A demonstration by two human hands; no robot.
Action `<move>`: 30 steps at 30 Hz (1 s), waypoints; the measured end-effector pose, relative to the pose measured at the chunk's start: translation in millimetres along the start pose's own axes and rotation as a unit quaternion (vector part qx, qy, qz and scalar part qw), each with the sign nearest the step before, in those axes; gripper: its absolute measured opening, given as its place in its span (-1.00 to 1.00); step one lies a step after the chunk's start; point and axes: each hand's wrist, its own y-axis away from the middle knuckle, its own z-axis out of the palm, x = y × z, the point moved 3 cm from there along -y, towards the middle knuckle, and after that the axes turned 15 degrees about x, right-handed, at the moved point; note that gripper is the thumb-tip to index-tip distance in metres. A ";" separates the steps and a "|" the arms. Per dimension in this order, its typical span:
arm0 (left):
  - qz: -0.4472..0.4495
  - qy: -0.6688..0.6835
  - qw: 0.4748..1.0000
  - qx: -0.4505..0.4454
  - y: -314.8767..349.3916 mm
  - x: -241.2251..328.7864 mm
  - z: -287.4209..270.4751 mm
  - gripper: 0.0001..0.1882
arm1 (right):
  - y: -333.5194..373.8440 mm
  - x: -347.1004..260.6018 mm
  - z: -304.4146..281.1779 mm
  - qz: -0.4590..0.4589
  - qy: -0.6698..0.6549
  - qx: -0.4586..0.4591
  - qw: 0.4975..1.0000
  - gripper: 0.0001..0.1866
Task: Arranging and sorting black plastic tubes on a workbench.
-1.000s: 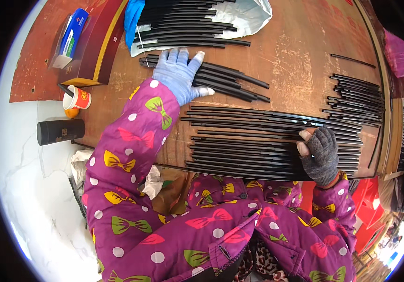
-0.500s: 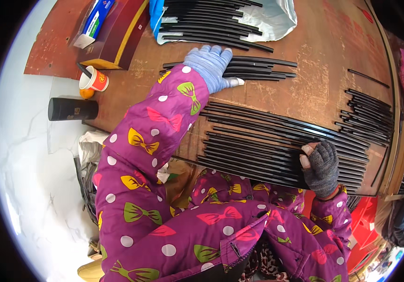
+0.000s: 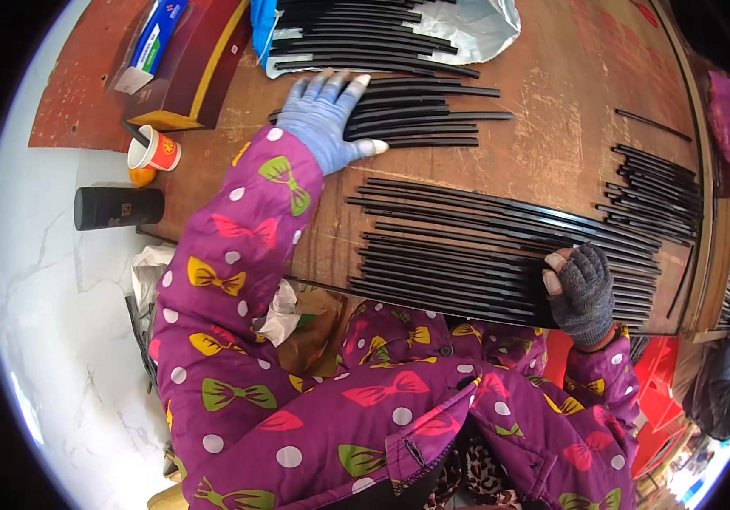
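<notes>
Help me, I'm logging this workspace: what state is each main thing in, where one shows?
Left hand, fingers spread over upper rods
Right hand, fingers curled at lower rods; grip unclear
Upper rods, bunched, partly covered
Lower rods, laid side by side
Far-right rods, grouped, ends uneven
Pale bag, black rods on or in it
Paper cup, uncovered, dark thing inside
Maroon box, cannot tell whether shut

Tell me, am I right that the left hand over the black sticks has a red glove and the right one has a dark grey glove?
Almost: the head view shows a light blue glove, not red, on the left hand. It is over black sticks, and the right hand does have a dark grey glove.
</notes>
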 end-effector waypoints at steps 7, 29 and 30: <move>-0.009 -0.035 0.998 -0.056 13.2 -17.5 4.6 0.06 | 11.4 3.9 -5.7 0.023 0.004 0.017 1.000 -0.77; -0.050 0.125 0.991 0.012 -15.1 -4.2 -5.5 -0.67 | 18.5 2.8 -1.3 -0.002 -0.026 0.034 0.999 -0.73; -0.049 0.125 0.991 0.011 -14.0 -6.0 -3.1 -0.67 | 19.2 2.9 -1.3 -0.006 -0.019 0.035 0.999 -0.72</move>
